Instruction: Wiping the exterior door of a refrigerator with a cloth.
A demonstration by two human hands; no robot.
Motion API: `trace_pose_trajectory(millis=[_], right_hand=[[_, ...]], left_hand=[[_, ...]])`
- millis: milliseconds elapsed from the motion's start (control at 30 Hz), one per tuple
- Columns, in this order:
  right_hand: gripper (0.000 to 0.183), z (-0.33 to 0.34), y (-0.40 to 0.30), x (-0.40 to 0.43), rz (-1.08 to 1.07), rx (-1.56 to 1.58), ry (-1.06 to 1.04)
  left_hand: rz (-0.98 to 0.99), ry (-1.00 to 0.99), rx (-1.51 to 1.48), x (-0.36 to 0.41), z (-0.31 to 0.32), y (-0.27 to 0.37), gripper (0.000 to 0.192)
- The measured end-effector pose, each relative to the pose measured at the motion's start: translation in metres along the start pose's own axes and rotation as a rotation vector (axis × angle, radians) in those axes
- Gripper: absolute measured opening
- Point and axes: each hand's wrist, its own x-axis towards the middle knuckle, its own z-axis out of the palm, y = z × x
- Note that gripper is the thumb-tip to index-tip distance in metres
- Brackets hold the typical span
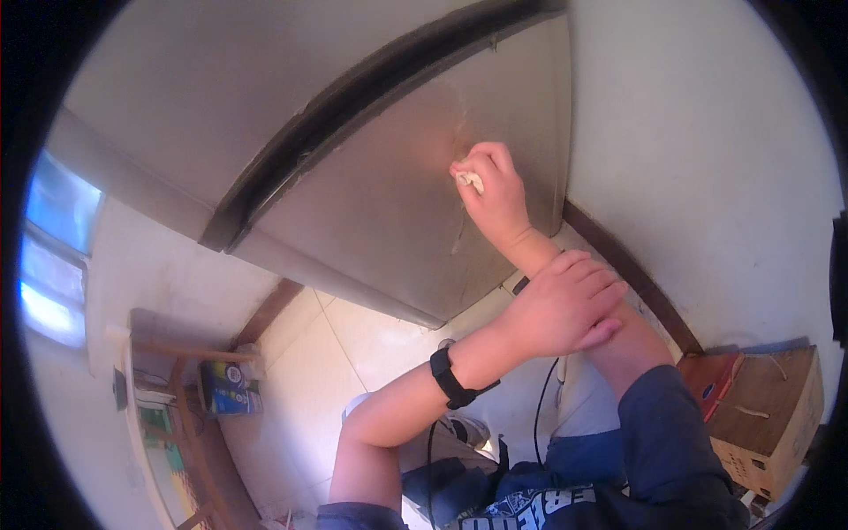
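My right hand (pixel 493 192) is closed around a crumpled pale cloth or tissue (pixel 470 180) at the lower door of a grey refrigerator (pixel 397 185). Faint whitish streaks run down the door around that hand. My left hand (pixel 573 301) rests across my right forearm, its fingers lying over the arm; a black band circles the left wrist. Above both hands, a dark curved gap (pixel 371 86) divides the lower door from the upper one.
A wooden box (pixel 762 397) with rope handles stands at the right by the wall. At the left are a wooden shelf unit (pixel 192 424) and blue packages (pixel 232 387). Pale floor tiles (pixel 311 351) show below the refrigerator. A dark cable hangs near my legs.
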Motion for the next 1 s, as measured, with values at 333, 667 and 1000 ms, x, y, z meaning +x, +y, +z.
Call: trace_pose_trajectory(millis=[333,667,1000], right_hand=[[0.014,-0.007,-0.008,0.011,-0.014,0.025,0.164],[0.012,-0.007,-0.019,0.029,0.039,0.033,0.258],[0.013,-0.012,-0.020,0.066,-0.058,0.027,0.330]], left_hand=[[0.052,0.003,0.028,0.000,-0.004,0.007,0.043],[0.056,0.057,0.099,0.001,-0.014,0.009,0.045],[0.023,0.054,0.105,0.006,-0.020,0.015,0.052]])
